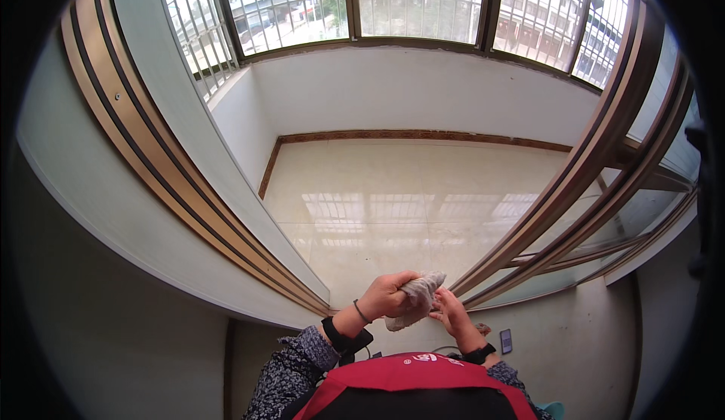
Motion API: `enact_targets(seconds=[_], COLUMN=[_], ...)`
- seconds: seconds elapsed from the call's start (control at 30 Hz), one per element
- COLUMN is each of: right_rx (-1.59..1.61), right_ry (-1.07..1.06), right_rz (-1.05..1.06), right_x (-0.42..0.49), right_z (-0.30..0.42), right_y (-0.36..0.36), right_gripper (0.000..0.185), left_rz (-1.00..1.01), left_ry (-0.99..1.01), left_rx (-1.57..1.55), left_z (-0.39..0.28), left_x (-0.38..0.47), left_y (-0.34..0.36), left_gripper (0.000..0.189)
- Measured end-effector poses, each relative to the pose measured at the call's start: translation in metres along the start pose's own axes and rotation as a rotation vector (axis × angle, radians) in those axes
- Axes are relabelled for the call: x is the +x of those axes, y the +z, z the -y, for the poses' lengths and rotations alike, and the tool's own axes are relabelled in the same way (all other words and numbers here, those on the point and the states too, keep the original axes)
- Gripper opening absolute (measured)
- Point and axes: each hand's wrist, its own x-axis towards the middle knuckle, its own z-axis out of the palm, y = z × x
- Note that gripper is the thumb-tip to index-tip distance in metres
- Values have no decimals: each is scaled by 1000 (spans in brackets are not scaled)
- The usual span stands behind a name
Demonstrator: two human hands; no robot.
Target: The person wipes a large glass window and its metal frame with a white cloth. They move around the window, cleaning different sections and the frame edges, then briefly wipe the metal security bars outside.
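Observation:
A crumpled, light grey-beige cloth (418, 300) is bunched in my left hand (391, 295), thumb on top and the lower end hanging below the fist. Close at the cloth's right side is my right hand (451, 312), its fingers apart and slightly curled. Whether those fingertips touch the cloth is hard to tell. Both hands are in front of my body, over the threshold of a sliding-door opening.
A brown-framed sliding glass door (566, 221) stands at the right, a bronze metal door jamb (164, 154) at the left. Beyond lies a glossy tiled floor (362, 176) below barred windows (419, 6). A phone (506, 341) lies on the floor right of my arm.

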Motion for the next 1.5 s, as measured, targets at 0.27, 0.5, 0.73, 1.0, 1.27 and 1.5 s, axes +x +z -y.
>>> enact_targets(seconds=[0.27,0.5,0.73,1.0,1.27,1.5], right_rx=[322,-150,-601,-972,21,-34], right_ry=[33,155,277,-149,2,-78], right_rz=[490,257,725,750,459,367], right_x=[-23,-23,32,142,250,393], right_z=[14,10,20,25,62,112], right_y=[5,2,72,141,153,167], right_gripper=[43,48,49,35,29,28], left_rz=[214,129,-200,-401,-671,-644], left_ry=[13,-202,-429,-279,-97,-89], left_rx=[626,611,206,43,-388,-334], left_z=[11,25,18,87,152,193], left_x=[1,-43,-61,-33,74,211], left_y=[18,-6,-79,-139,-142,-201], left_gripper=[24,22,28,23,24,27])
